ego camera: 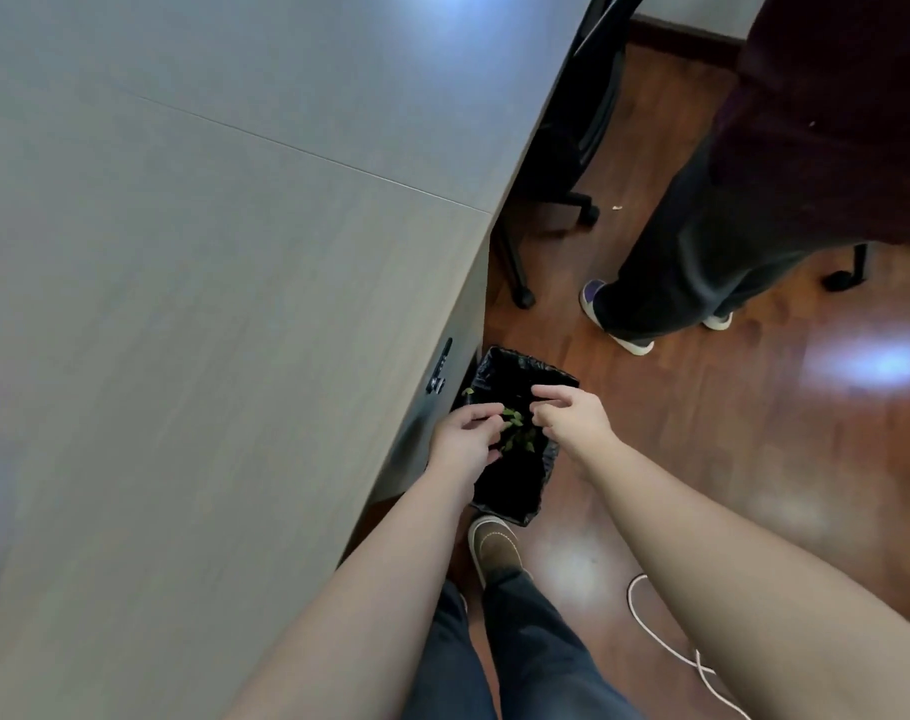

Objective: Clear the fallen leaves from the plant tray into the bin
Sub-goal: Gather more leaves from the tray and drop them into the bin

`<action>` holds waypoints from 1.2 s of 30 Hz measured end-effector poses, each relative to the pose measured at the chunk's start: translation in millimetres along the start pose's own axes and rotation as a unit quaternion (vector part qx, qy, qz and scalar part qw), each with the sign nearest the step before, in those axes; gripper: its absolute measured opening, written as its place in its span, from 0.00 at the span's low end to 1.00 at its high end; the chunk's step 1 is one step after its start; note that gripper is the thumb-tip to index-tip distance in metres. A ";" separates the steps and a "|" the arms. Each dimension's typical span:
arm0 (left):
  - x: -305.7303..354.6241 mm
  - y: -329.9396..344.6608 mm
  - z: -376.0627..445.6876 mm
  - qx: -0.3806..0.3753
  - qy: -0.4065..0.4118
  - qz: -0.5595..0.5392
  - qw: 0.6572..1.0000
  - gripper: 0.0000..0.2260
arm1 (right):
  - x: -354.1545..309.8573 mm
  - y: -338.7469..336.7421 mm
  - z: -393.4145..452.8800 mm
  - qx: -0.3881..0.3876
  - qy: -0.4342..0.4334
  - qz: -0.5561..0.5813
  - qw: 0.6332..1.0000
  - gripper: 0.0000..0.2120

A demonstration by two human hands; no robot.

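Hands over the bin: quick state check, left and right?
Left hand: over the black-lined bin, fingers curled around green leaves.
Right hand: over the bin, fingers loosely curled; no leaf visible in it.

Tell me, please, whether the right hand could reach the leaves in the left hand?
Probably yes: the right hand hovers beside the leaves that the left hand holds over the bin, nothing between.

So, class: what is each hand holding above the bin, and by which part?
The left hand cups green leaves loosely in its fingers; the right hand holds nothing visible. Both are over the bin.
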State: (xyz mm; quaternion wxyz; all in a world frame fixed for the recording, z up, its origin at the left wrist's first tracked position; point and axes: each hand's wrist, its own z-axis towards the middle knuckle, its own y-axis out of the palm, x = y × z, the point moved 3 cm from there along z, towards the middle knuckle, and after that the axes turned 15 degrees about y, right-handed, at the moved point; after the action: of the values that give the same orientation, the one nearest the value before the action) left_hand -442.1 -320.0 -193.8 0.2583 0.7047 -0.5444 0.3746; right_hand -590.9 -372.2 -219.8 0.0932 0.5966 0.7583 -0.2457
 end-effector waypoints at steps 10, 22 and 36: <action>76.4 -85.9 -86.7 0.074 0.076 -0.183 0.977 0.03 | -65.6 58.6 -133.6 -0.055 -0.129 0.164 0.976 0.09; 65.1 -310.2 -169.4 0.354 0.138 -0.301 0.875 0.03 | -95.4 253.3 -238.9 -0.248 -0.171 -0.081 0.950 0.11; -15.7 -485.0 -236.0 0.513 0.092 0.029 0.853 0.05 | -67.0 429.2 -300.2 -0.198 -0.353 -0.448 0.797 0.13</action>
State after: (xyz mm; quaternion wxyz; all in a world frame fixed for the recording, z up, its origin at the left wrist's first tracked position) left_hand -36.4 4.0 -47.0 -0.1023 0.6832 -0.2685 0.6713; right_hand -119.2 -212.7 -44.1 0.3506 0.0304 0.8873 -0.2979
